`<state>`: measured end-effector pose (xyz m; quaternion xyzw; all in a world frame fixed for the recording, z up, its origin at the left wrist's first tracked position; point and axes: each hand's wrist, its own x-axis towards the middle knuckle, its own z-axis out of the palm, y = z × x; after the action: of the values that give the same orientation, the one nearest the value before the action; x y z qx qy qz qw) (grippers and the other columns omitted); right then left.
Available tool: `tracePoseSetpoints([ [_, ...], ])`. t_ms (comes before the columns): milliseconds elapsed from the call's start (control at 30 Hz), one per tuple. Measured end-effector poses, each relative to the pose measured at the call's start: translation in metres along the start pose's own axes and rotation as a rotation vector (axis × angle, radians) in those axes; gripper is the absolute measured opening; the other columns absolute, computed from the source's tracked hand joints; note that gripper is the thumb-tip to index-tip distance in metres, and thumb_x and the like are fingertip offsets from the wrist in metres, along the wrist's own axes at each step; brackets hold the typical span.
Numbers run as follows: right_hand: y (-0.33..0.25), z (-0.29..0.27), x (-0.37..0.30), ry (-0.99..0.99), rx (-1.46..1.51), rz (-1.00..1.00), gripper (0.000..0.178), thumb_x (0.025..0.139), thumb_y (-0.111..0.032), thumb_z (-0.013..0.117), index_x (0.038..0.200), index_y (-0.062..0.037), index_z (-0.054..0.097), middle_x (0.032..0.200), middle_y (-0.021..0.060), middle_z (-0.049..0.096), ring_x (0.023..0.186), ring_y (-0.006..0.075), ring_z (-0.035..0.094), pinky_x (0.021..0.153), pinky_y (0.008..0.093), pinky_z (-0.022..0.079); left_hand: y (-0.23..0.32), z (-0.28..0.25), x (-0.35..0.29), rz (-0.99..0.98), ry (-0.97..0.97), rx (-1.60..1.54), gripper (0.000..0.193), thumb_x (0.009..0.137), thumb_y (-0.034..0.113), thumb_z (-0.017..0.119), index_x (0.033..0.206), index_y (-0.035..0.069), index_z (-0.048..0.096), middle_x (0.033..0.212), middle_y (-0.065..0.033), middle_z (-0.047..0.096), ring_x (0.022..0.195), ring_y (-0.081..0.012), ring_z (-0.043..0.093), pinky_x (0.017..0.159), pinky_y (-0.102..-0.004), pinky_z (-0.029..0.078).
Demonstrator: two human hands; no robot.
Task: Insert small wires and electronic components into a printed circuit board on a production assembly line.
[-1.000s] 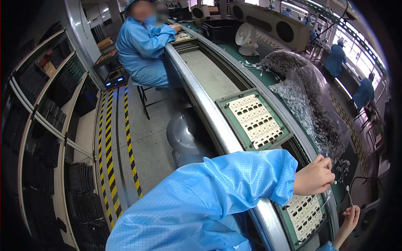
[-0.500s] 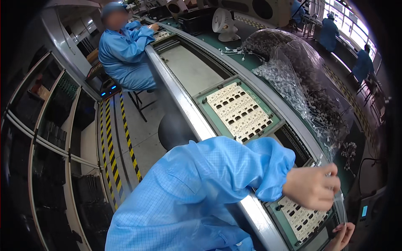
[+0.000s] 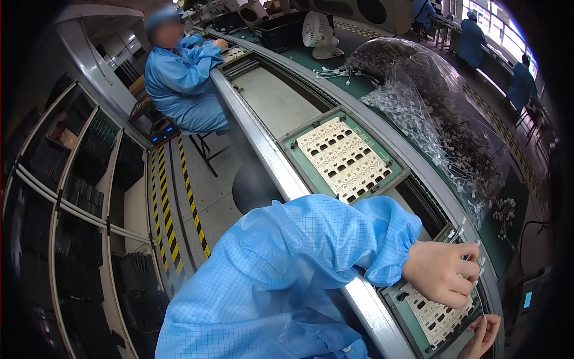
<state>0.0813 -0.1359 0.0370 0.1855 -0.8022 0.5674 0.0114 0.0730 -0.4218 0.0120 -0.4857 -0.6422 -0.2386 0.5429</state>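
Over the near board point(image 3: 435, 317): left hand point(image 3: 445, 272), fingers curled beside a thin white wire point(image 3: 481, 303); I cannot tell whether they grip it.
Lower right: right hand point(image 3: 483, 336) pinches the wire's lower end, apparently steadying it.
Tray point(image 3: 405, 311): green, framing the board; black clips point(image 3: 429, 349) probably stop it sliding.
Farther along: second board point(image 3: 344, 158), trayed likewise.
Surface point(image 3: 492, 240): clear bag point(image 3: 442, 119) of wires, seemingly placed for easy reach.

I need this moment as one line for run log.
left hand: over nearer board panel; right hand: pinching thin white wire; white fan: upright
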Motion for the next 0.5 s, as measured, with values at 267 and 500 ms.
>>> tracePoseSetpoints([
  [267, 0.0003, -0.0016, -0.0069, 0.003, 0.04, -0.013, 0.004, 0.097, -0.002, 0.056, 0.096, 0.0007, 0.057, 0.085, 0.0093, 0.062, 0.074, 0.0144, 0.057, 0.07, 0.0265, 0.047, -0.0017, -0.0027, 0.0006, -0.004, -0.025, 0.053, 0.013, 0.076, 0.016, 0.065, 0.073, 0.01, 0.054, 0.072, 0.0006, 0.047, 0.077, -0.0203, 0.053, 0.074, -0.0427, 0.045],
  [500, 0.006, -0.0036, -0.0056, -0.028, 0.048, -0.05, 0.003, 0.096, -0.001, 0.057, 0.099, 0.0011, 0.057, 0.089, 0.0108, 0.063, 0.076, 0.0158, 0.059, 0.071, 0.0284, 0.05, -0.0064, -0.003, -0.0027, 0.005, -0.06, 0.051, 0.013, 0.074, 0.014, 0.063, 0.071, 0.011, 0.052, 0.073, 0.0006, 0.048, 0.078, -0.0203, 0.054, 0.077, -0.0436, 0.044],
])
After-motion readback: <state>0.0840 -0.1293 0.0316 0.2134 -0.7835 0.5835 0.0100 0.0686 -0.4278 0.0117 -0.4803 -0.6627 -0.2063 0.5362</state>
